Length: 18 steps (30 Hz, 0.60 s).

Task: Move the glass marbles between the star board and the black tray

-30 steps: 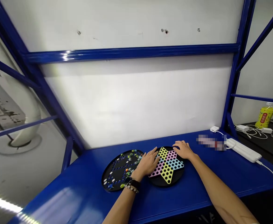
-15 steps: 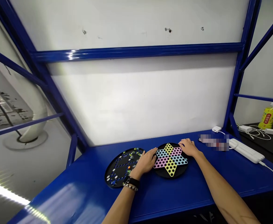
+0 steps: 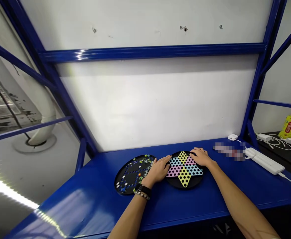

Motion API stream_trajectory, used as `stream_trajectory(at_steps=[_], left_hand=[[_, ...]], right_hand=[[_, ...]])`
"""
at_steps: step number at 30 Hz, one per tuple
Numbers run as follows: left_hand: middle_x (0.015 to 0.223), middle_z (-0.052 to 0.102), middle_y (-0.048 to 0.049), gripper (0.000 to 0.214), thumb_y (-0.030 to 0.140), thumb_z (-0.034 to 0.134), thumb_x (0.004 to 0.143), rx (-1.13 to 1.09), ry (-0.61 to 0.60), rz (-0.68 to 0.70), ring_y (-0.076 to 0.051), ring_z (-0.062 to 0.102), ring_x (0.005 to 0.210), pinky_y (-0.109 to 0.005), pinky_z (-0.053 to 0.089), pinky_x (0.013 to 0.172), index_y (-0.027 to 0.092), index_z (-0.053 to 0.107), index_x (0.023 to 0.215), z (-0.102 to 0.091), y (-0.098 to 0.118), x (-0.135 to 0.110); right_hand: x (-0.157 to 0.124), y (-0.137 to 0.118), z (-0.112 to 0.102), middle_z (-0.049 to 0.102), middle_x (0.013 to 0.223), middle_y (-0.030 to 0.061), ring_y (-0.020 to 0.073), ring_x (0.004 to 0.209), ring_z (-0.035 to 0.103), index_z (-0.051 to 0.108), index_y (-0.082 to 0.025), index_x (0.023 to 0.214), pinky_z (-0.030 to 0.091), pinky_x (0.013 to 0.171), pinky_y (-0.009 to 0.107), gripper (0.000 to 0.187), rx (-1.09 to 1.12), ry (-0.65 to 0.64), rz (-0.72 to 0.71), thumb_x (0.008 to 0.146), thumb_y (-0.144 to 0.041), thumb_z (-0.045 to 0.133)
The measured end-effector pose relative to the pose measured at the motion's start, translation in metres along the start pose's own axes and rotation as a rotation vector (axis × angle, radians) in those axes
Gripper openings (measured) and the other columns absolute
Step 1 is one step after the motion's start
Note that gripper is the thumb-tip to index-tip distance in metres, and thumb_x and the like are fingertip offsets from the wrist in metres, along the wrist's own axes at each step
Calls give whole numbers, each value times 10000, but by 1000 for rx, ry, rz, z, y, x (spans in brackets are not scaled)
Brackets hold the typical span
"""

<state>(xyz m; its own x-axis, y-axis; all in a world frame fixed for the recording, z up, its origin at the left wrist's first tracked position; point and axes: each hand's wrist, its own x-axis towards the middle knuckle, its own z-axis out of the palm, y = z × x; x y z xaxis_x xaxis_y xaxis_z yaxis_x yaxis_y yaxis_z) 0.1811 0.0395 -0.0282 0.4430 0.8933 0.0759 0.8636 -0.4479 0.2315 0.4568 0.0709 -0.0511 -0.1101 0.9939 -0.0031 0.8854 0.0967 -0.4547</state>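
A Chinese checkers board (image 3: 184,177) shaped like a six-pointed star, with yellow, pink and blue points full of dark holes, lies in a round black tray (image 3: 171,182). My left hand (image 3: 158,171) wears a dark watch and a beaded bracelet. Its fingers stretch out onto the left edge of the star, with nothing visible in them. At the upper right edge, my right hand (image 3: 201,156) rests with its fingers extended over the rim, its thumb near a pink point. Left of my left hand lies a second round black tray (image 3: 118,177) with several marbles and small pieces, partly hidden by that hand.
The blue tabletop (image 3: 86,205) meets a white back panel (image 3: 155,99) framed in blue metal. At the right lie a white power strip (image 3: 264,161), a pixelated item (image 3: 228,151) and a white adapter (image 3: 233,137). A yellow drink bottle (image 3: 290,126) stands on a dark surface beyond.
The view has shifted slightly, so most of the scene sits a little further right. Both hands stay at the star board's edges, the right one marginally closer to the star.
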Motion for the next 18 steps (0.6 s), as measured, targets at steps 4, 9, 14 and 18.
stream_trajectory(at_steps=[4,9,14,18], left_hand=[[1515,430,-24,495,270,311,962,-20,10,-2,-216,404,1391,-520,220,1180,289,434,1441,-3,3,-3],[1443,528,0,467,272,287,972,-94,10,23,-195,462,1345,-492,220,1192,309,506,1382,-5,6,-5],[1369,595,-38,444,272,321,946,-174,228,39,-181,532,1267,-358,373,1122,235,570,1312,-18,-13,-2],[1256,661,-80,460,307,313,915,-324,431,-199,-212,616,1138,-344,479,1002,166,594,1251,-37,-51,-8]], right_hand=[[-2,-3,-2,416,1510,87,321,1413,278,564,-269,1344,231,1101,517,502,4,-14,6,956,-503,348],[-4,-5,-4,429,1497,93,325,1400,298,579,-269,1328,237,1096,524,492,8,-13,-5,953,-487,347],[-1,-4,0,489,1449,54,296,1375,332,626,-296,1243,238,1091,521,404,43,20,-12,940,-339,362],[-1,-7,3,541,1391,17,269,1346,362,648,-311,1174,224,1097,501,398,101,50,-17,900,-227,373]])
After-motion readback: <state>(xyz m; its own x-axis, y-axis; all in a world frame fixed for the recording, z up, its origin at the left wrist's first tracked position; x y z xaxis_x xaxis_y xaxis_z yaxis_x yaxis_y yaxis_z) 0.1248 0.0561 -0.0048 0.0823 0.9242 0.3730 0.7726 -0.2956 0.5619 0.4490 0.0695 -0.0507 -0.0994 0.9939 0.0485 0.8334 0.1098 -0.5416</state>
